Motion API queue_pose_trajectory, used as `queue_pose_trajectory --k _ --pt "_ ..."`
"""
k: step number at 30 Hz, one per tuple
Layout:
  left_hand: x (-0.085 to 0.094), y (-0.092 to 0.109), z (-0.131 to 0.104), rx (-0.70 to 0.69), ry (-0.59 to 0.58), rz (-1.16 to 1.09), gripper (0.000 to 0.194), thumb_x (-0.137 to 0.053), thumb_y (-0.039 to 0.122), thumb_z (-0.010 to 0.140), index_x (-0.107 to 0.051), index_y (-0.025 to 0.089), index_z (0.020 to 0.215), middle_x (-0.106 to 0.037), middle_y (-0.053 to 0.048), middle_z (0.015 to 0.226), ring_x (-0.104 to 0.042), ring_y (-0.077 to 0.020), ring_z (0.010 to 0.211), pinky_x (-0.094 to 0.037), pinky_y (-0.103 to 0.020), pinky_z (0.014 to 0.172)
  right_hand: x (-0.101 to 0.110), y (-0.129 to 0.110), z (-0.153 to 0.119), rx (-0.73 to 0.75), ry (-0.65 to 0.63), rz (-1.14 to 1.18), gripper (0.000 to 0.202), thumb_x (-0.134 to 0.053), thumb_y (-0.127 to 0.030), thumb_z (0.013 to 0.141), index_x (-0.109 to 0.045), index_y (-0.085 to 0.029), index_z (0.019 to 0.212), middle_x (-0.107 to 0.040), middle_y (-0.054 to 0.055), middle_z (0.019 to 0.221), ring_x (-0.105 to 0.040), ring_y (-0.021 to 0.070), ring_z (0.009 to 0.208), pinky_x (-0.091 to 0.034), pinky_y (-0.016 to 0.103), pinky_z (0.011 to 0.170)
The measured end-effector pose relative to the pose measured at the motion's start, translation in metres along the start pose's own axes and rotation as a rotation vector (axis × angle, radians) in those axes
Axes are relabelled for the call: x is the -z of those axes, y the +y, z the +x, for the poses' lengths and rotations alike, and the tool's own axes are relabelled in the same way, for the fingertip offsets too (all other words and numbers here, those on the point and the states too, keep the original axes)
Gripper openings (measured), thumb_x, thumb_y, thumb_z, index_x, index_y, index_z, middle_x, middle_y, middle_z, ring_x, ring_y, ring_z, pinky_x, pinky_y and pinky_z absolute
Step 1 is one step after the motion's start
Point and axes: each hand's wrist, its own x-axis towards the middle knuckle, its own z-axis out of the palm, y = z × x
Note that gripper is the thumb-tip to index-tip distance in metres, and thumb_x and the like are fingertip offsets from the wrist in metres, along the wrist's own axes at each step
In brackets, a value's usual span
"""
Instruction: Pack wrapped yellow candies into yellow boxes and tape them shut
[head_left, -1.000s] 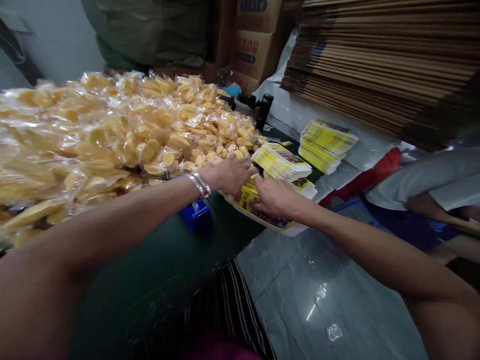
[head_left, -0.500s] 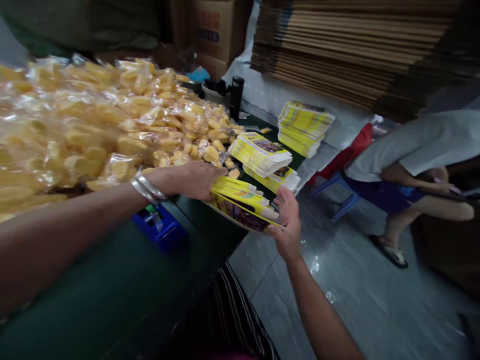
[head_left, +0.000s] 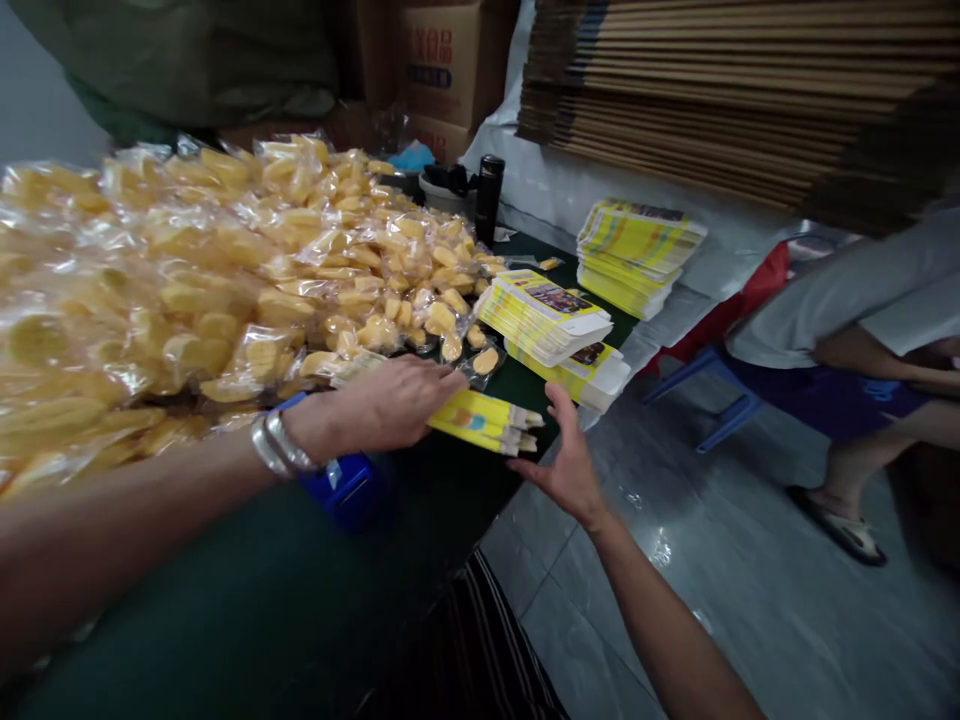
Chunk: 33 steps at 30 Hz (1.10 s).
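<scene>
My left hand [head_left: 386, 400], with silver bangles at the wrist, is wrapped over a small stack of flat yellow cartons [head_left: 484, 420] above the dark green table [head_left: 247, 580]. The cartons' white flap ends stick out to the right. My right hand [head_left: 566, 460] is just right of those ends, thumb and fingers apart, holding nothing. Partly under my left wrist lies a blue tape dispenser [head_left: 349, 490]. Behind my hands are more piles of yellow printed cartons [head_left: 551, 315], one of them farther back [head_left: 637, 250].
Many clear bags of yellow pieces [head_left: 225, 270] are heaped on the table's left and back. A black bottle [head_left: 489, 200] stands behind them. Stacked flat cardboard [head_left: 720, 100] is at upper right. A seated person [head_left: 817, 330] is at the right, near a blue stool [head_left: 727, 420].
The cartons in my hands have turned from a fanned, tilted bundle to a narrower one with the yellow edges up. My right hand has come off them and opened. The view has shifted slightly.
</scene>
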Motion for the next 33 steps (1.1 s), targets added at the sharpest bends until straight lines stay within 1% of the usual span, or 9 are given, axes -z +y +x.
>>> queue_pose_trajectory --k 3,6,8,13,16,19,24,29,33 --pt "-0.005 0.022 0.003 -0.121 0.046 -0.04 0.031 -0.056 0.014 0.085 -0.061 0.019 0.115 -0.069 -0.013 0.12 -0.063 -0.0298 0.112 -0.044 -0.043 0.101 0.009 0.0 -0.007 0.163 0.028 -0.088 0.083 -0.069 -0.038 0.086 -0.025 -0.023 0.154 -0.043 0.018 0.153 -0.042 0.0324 0.143 -0.04 0.056 0.114" --pt "-0.014 0.04 0.009 -0.108 0.108 -0.036 0.033 -0.061 0.016 0.085 -0.063 0.02 0.118 -0.063 -0.016 0.134 -0.056 -0.0337 0.126 -0.034 -0.049 0.113 0.015 0.0 -0.014 0.37 0.097 -0.142 0.057 -0.058 -0.027 0.093 -0.039 -0.029 0.147 -0.058 0.014 0.14 -0.051 0.0307 0.136 -0.043 0.056 0.111" --pt "-0.019 0.044 0.01 -0.087 0.05 0.004 0.041 -0.065 0.014 0.082 -0.062 0.017 0.123 -0.061 -0.018 0.136 -0.054 -0.0357 0.128 -0.032 -0.052 0.114 0.018 0.003 -0.016 0.431 0.044 -0.179 0.048 -0.057 -0.025 0.094 -0.047 -0.028 0.141 -0.064 0.014 0.132 -0.056 0.0301 0.13 -0.044 0.054 0.108" --pt "-0.027 0.041 -0.008 -0.134 -0.112 -0.026 0.079 -0.08 0.014 0.062 -0.055 0.017 0.137 -0.054 -0.019 0.146 -0.047 -0.0364 0.137 -0.038 -0.049 0.112 0.032 -0.005 -0.014 0.441 -0.506 -0.385 0.074 -0.069 -0.035 0.083 -0.04 -0.02 0.149 -0.045 0.022 0.152 -0.037 0.0356 0.144 -0.029 0.062 0.114" --pt "-0.044 0.041 -0.012 -0.063 -0.067 0.075 0.06 -0.074 0.015 0.074 -0.061 0.023 0.132 -0.062 -0.015 0.137 -0.055 -0.0353 0.129 -0.047 -0.049 0.104 0.038 -0.013 -0.009 0.45 -0.681 -0.409 0.097 -0.072 -0.056 0.076 -0.031 -0.016 0.154 -0.032 0.024 0.159 -0.024 0.0379 0.15 -0.021 0.063 0.118" --pt "-0.063 0.039 -0.001 0.026 -0.036 0.213 0.049 -0.073 0.018 0.078 -0.066 0.027 0.126 -0.068 -0.015 0.128 -0.061 -0.0364 0.12 -0.051 -0.051 0.097 0.028 -0.008 -0.002 0.49 -0.623 -0.435 0.093 -0.06 -0.067 0.081 -0.029 -0.018 0.154 -0.034 0.022 0.159 -0.027 0.038 0.148 -0.019 0.065 0.117" --pt "-0.07 0.027 0.01 0.09 -0.063 0.302 0.068 -0.085 0.018 0.064 -0.065 0.025 0.128 -0.063 -0.018 0.135 -0.057 -0.0411 0.124 -0.049 -0.055 0.099 0.007 0.001 0.013 0.565 -0.569 -0.477 0.093 -0.061 -0.066 0.083 -0.029 -0.015 0.154 -0.036 0.023 0.157 -0.027 0.0384 0.146 -0.019 0.064 0.117" --pt "-0.054 0.019 0.003 0.1 -0.038 0.177 0.058 -0.079 0.014 0.071 -0.064 0.019 0.127 -0.065 -0.015 0.13 -0.057 -0.0373 0.125 -0.046 -0.052 0.106 0.025 -0.024 0.034 0.517 -0.634 -0.34 0.097 -0.074 -0.066 0.074 -0.038 -0.019 0.15 -0.041 0.019 0.156 -0.034 0.0346 0.145 -0.023 0.054 0.119" --pt "-0.024 0.053 -0.024 0.068 0.01 0.061 0.062 -0.064 0.002 0.075 -0.055 0.013 0.135 -0.052 -0.02 0.146 -0.045 -0.037 0.138 -0.039 -0.053 0.114 0.037 -0.038 0.068 0.242 -0.518 -0.268 0.063 -0.075 -0.049 0.081 -0.058 -0.014 0.13 -0.062 0.017 0.134 -0.057 0.0289 0.126 -0.041 0.041 0.11"
